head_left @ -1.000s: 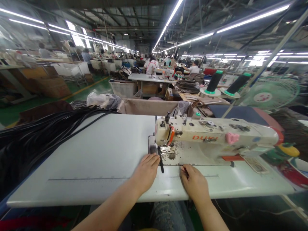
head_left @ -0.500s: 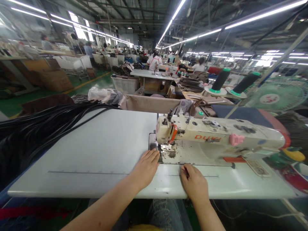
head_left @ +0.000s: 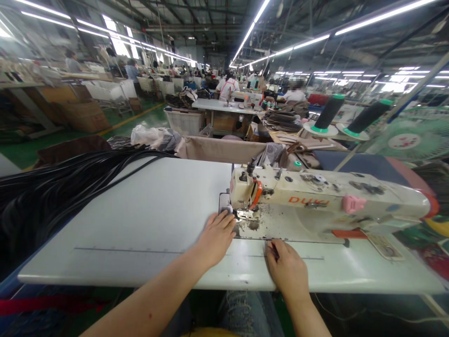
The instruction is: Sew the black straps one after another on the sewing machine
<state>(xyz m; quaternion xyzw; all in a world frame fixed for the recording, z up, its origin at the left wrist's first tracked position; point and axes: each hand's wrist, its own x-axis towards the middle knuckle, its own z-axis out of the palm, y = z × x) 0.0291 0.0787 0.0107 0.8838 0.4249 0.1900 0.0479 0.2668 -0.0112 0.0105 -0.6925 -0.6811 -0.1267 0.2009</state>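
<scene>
My left hand (head_left: 218,236) lies palm down, fingers stretched out, at the left end of the sewing machine bed. Its fingertips reach the metal slide plate (head_left: 225,204), just left of the presser foot (head_left: 247,215). The cream sewing machine (head_left: 333,196) stands across the table with its head near that hand. In front of the machine bed, my right hand (head_left: 288,267) rests on the white table (head_left: 147,210), fingers curled in toward the thumb. A dark spot shows between thumb and fingers; whether it is a thing or shadow is unclear.
A heap of long black strips (head_left: 52,201) covers the table's left end. Two black thread cones (head_left: 328,113) stand behind the machine, near a green fan (head_left: 407,140). Beyond the table is a beige fabric-lined bin (head_left: 220,149). Other people work farther back.
The whole view has shifted slightly to the right in the frame. My left fingers have slid a little forward on the plate and spread slightly. My right hand keeps its curled pose.
</scene>
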